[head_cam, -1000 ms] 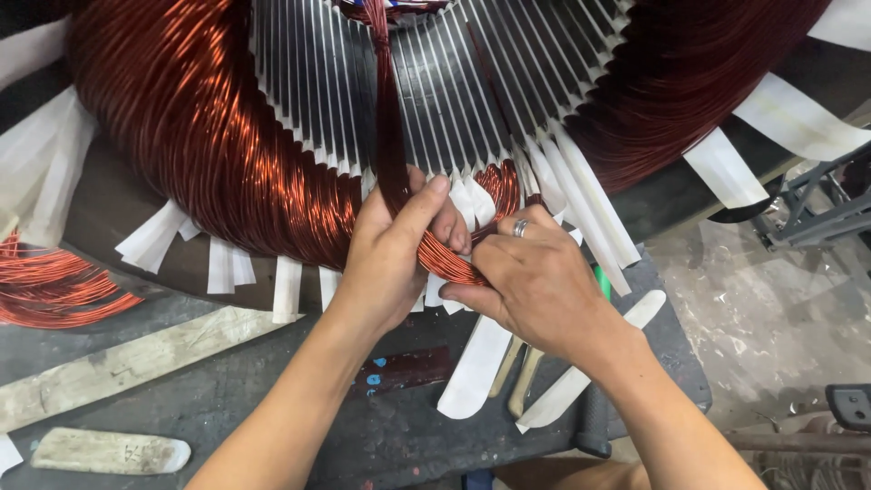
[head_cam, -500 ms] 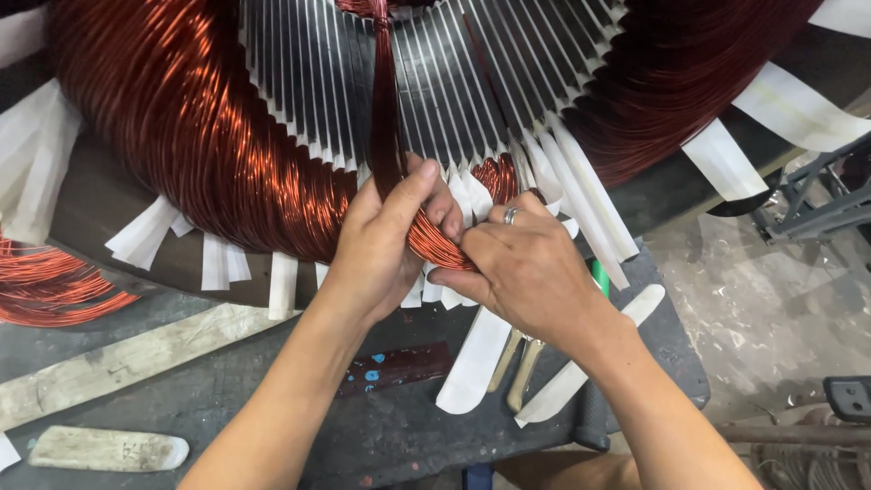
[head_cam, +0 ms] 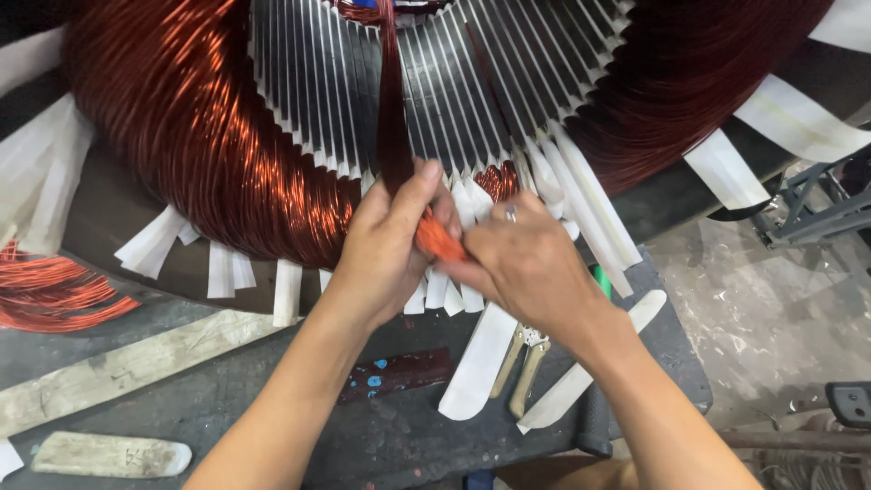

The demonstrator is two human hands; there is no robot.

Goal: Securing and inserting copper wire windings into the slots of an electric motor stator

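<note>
Gripping a bundle of bright copper-coloured enamelled wire point(head_cam: 442, 243) at centre frame, just below the slotted grey steel stator core point(head_cam: 435, 91). Left hand point(head_cam: 390, 245) wrapping fingers and thumb around the bundle, pressed together, steadying it near the slot mouth where a dark red coil side point(head_cam: 392, 109) is running up the core. Right hand point(head_cam: 526, 263) pinching the same bundle from the right, fingertips closed on the strands. Lying below, lower centre: white insulating paper strips point(head_cam: 476, 363) and pale-handled pliers point(head_cam: 522, 372) on the dark metal bench point(head_cam: 381, 436), within reach. Filling upper left: large wound reddish copper coil mass point(head_cam: 200, 136).
</note>
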